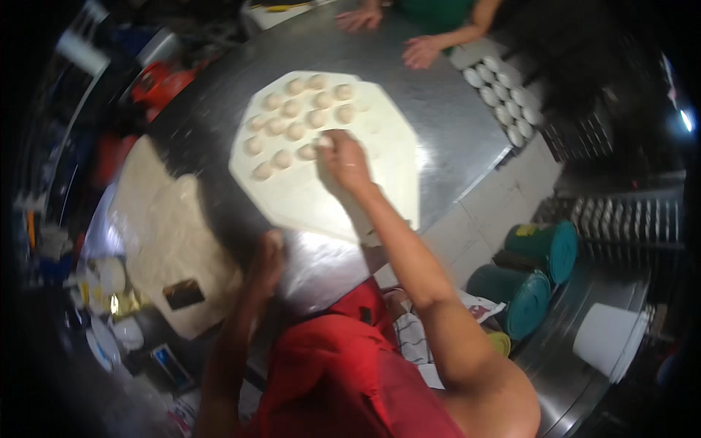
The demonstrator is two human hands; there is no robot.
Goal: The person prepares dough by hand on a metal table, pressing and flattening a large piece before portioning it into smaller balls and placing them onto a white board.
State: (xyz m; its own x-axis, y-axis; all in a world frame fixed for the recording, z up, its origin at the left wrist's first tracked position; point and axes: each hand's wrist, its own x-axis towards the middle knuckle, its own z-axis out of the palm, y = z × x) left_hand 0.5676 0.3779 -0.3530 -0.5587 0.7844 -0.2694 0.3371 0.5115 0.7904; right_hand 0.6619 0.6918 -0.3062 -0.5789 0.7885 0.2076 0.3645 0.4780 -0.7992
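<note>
My right hand (346, 162) is closed on a small dough ball (326, 141) over the pale many-sided board (387, 193). Several more round dough balls (282, 158) sit in loose rows on the board's far and left parts. My left hand (266, 261) is low at the table's near edge, beside the large slab of dough (162, 233); motion blur hides its fingers. On the slab's near end lies a dark, flat rectangular piece (183, 294).
Across the metal table (445, 131), a co-worker's two hands (422, 51) hover near its far edge. Several white cups (504, 98) stand at the far right. Green lidded buckets (524, 303) and a white bucket (610, 339) are on my right. Red bags (157, 84) sit at the far left.
</note>
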